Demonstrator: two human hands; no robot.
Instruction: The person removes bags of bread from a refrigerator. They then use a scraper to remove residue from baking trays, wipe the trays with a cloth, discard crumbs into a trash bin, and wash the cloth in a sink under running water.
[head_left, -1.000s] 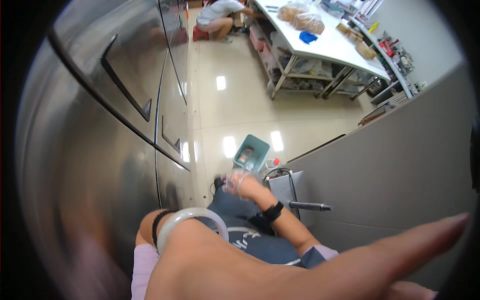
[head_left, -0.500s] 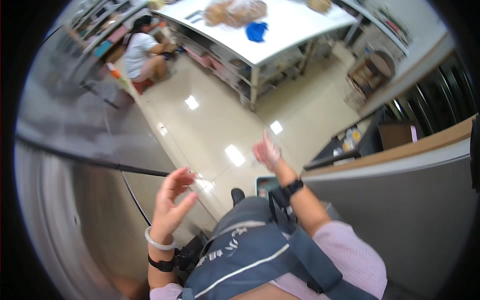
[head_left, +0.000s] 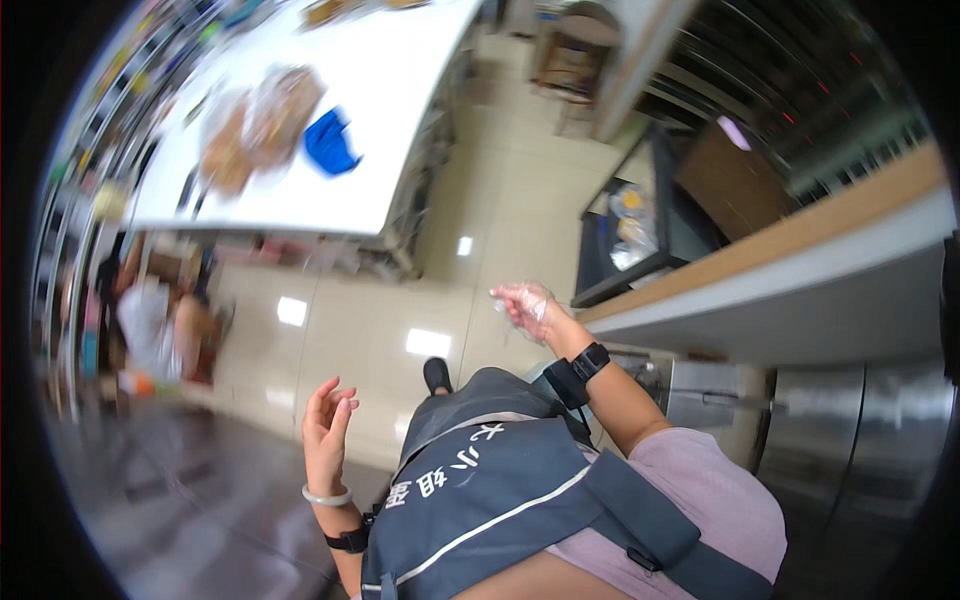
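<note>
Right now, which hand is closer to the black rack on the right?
Right. The right hand is left of the black rack, apart from it; the left hand is much farther left and lower in the picture.

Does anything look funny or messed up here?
The hands don't match: the right hand wears a clear plastic glove, but the left hand is bare. Also, a crumpled blue thing lies on the white table. I see no spill, though parts are blurry.

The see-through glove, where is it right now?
In the head view, the see-through glove is on the person's right hand, just right of the picture's middle, above the black wristband.
</note>
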